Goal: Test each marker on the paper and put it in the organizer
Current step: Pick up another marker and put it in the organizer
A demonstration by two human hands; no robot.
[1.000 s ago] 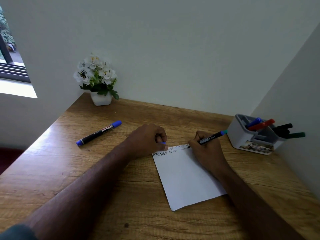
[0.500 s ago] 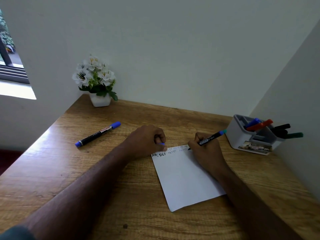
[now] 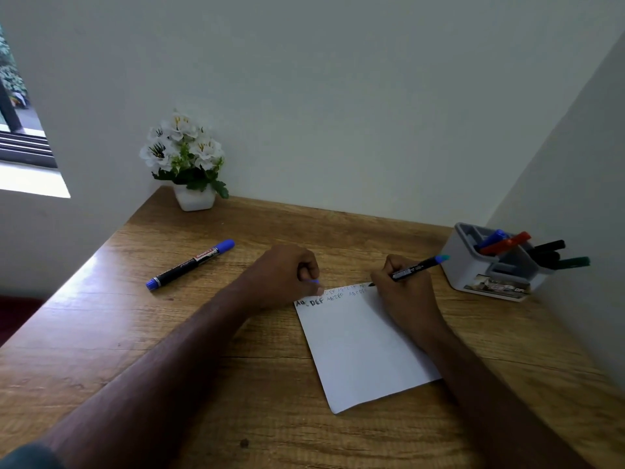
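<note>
My right hand [image 3: 404,292] grip clamped on marker [image 3: 411,269], tip on paper [image 3: 365,350] top edge | left hand [image 3: 287,277] grip curled round blue cap [image 3: 314,281], pinning paper corner | organizer [image 3: 490,265] right, holding markers | blue marker [image 3: 191,264] lying left on worktop [image 3: 169,350]

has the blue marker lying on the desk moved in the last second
No. The blue marker lies at the same angle and the same gap from the flower pot; only the head camera shifted slightly.
</note>
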